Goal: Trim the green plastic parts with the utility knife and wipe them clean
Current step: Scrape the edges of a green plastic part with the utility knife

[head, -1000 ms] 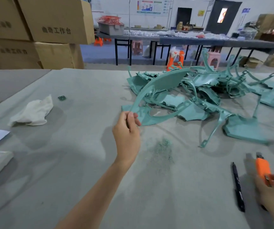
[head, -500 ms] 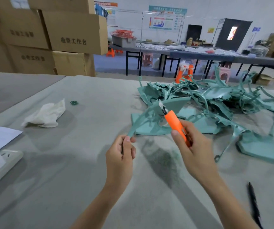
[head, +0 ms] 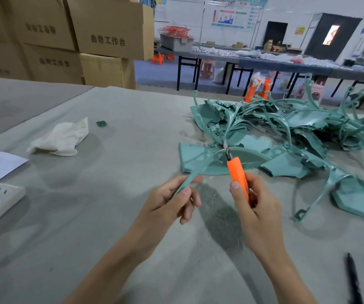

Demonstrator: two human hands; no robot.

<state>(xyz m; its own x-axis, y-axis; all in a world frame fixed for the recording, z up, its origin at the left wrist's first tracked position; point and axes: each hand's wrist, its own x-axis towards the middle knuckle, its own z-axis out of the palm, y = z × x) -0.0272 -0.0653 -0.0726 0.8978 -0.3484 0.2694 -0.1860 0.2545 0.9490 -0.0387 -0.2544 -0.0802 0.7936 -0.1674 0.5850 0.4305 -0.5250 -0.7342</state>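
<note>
Left hand is pinching the part's thin arm above the bench; right hand is gripping the knife, blade at the part's edge. Advisable: shallow strokes, blade pointing away from the left fingers.

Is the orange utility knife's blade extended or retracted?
Extended: a short metal blade protrudes from the orange utility knife in the right hand, beside the green plastic part.

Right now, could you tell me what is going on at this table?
A person is trimming green plastic parts. The left hand holds one green part by its thin strip, and the right hand grips an orange utility knife with its blade at the part. A pile of green parts lies beyond, and a white cloth sits unused to the left on the table.
</note>
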